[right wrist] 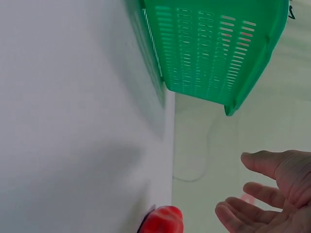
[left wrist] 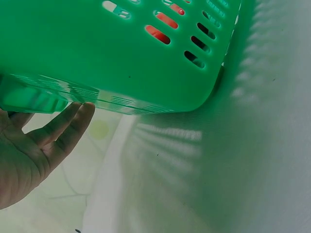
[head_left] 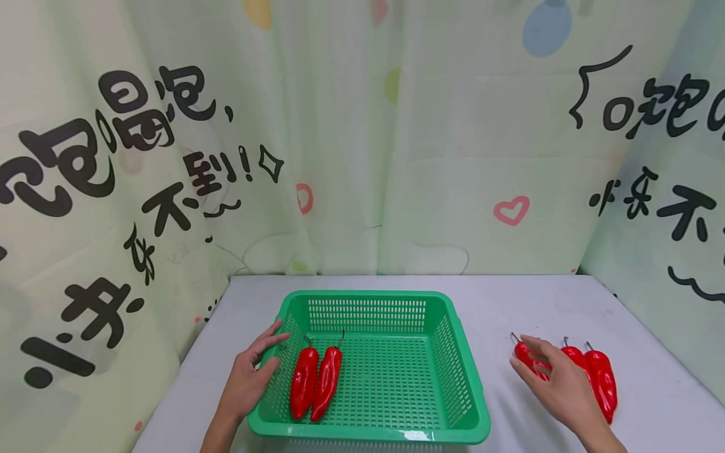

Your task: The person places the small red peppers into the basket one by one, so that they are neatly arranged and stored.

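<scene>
A green plastic basket (head_left: pixel 391 434) holds two red chili peppers (head_left: pixel 304 384) lying side by side in its left part, stems toward the back. My left hand (head_left: pixel 247 380) rests against the basket's left rim, fingers extended; the left wrist view shows its fingertips (left wrist: pixel 87 108) at the basket wall. Over the peppers on the right side of the table, my right hand (head_left: pixel 557 384) hovers with thumb and fingers apart. Beneath it is a red chili pepper (head_left: pixel 523 353), partly hidden by the fingers. Two more chili peppers (head_left: pixel 601 377) lie just right of that hand.
The white table (head_left: pixel 481 289) reaches back to a pale curtain (head_left: pixel 442 189) printed with black characters and coloured shapes. The curtain also encloses the left and right sides. The basket's raised walls stand between my two hands.
</scene>
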{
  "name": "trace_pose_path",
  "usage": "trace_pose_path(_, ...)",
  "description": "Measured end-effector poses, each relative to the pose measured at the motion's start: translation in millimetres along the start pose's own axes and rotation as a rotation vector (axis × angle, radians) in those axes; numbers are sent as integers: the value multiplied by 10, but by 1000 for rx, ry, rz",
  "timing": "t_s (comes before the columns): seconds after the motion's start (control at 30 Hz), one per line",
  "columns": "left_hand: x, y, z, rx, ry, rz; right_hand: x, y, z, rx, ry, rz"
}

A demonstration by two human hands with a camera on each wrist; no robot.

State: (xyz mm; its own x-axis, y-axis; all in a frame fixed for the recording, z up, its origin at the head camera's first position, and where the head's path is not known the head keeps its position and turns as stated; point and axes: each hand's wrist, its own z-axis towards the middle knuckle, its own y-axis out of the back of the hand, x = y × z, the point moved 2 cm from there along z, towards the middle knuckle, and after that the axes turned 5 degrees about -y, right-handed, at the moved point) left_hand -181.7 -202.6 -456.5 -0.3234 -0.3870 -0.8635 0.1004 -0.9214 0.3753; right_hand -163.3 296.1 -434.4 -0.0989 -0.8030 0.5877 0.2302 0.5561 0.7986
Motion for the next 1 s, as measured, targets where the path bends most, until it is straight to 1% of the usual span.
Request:
trace_pose_path(0.17,5,-2,4,-2,-6,4,-70,-8,54,0,-13,-33)
trace_pose_path(0.37,9,-1,13,1,5,2,-155,-10,133,46,-19,-70)
trace_pose_path(0.5,8,-4,16,1,16,-4,-220,-31,172,77,-45,-84)
trace_pose_path(0.7,3,-6,8,1,21,-10,-325,-79,216,96,-70,-113)
trace_pose_path(1.0,-15,0,9,2,28,-23,-376,-135,221,111,-49,-148)
